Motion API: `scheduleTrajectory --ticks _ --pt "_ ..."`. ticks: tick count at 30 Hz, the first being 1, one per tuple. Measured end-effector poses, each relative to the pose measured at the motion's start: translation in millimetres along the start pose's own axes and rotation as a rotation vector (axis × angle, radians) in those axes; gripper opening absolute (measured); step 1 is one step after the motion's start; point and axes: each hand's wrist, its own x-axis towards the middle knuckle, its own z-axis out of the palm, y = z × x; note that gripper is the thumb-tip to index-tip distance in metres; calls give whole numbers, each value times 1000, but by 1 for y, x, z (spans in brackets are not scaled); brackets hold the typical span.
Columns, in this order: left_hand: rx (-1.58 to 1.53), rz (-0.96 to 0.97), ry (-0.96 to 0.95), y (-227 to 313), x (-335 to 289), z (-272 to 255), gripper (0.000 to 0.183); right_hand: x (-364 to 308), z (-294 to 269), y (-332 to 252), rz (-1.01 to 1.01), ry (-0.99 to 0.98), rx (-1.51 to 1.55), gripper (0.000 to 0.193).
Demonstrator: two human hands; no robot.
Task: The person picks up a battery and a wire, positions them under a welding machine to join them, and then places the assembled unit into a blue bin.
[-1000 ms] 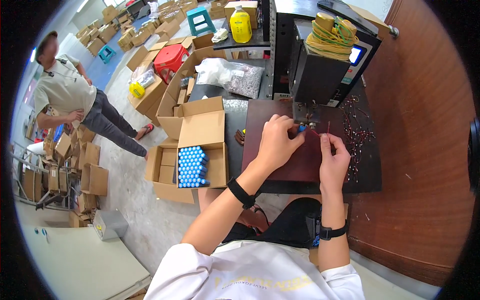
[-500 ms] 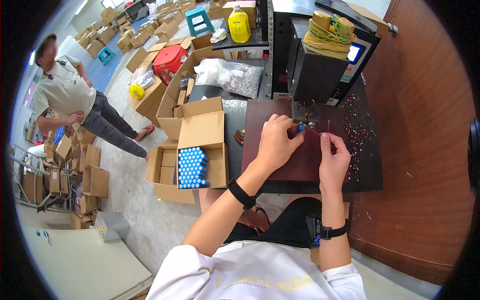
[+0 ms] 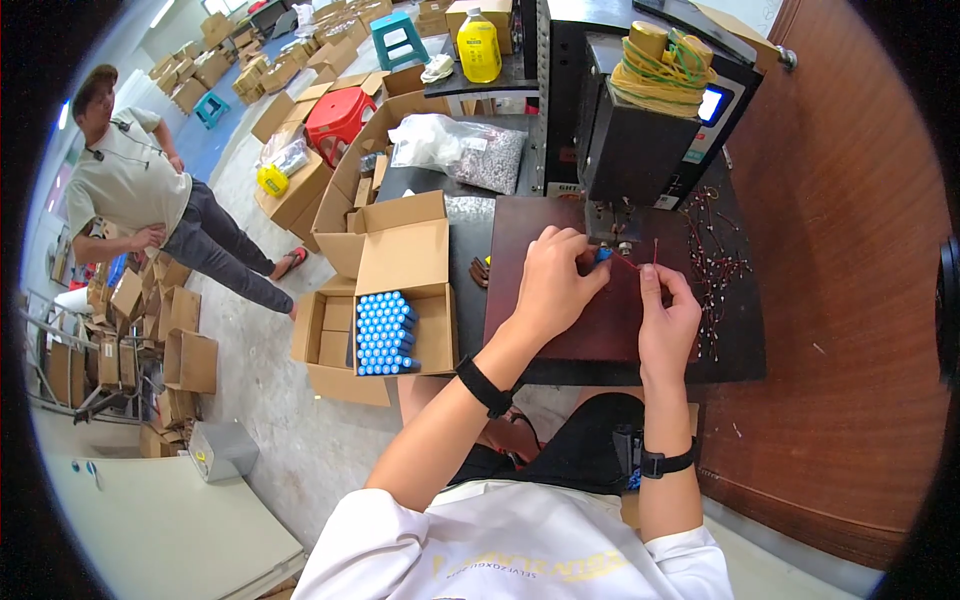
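Observation:
My left hand point(image 3: 562, 278) is closed on a small blue cylindrical battery cell point(image 3: 602, 255), most of it hidden by the fingers. The cell's end sits close under the metal tips of a black spot-welding machine point(image 3: 640, 140); whether they touch I cannot tell. Between thumb and forefinger, my right hand point(image 3: 668, 310) pinches a thin red wire point(image 3: 627, 262) that runs over to the cell. A free piece of the wire sticks up above my right fingers. Both hands are over a dark red board point(image 3: 525, 290).
An open cardboard box point(image 3: 430, 340) left of the board holds several blue cells point(image 3: 383, 335). Loose wires point(image 3: 715, 265) lie scattered right of the machine. Behind the box rests a clear bag of small parts point(image 3: 480, 155). A person point(image 3: 140, 190) stands at the far left.
My hands stay almost where they were, with the cell and wire under the machine tips. The person at the left has shifted their head slightly.

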Motion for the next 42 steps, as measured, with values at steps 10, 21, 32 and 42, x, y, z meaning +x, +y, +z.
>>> scheduleTrajectory --ticks 10,21,32,42 --pt "-5 -18 0 3 -1 -2 19 0 -2 -3 -17 7 3 24" --pt "-83 168 -188 17 -11 -31 20 -53 -108 -28 -21 148 -36 15" --pt "313 -331 -106 -50 -75 -180 21 -142 -242 91 298 270 -310 20" --pt "793 -223 -302 -105 -101 -160 14 -68 -134 5 -3 11 -86 11"
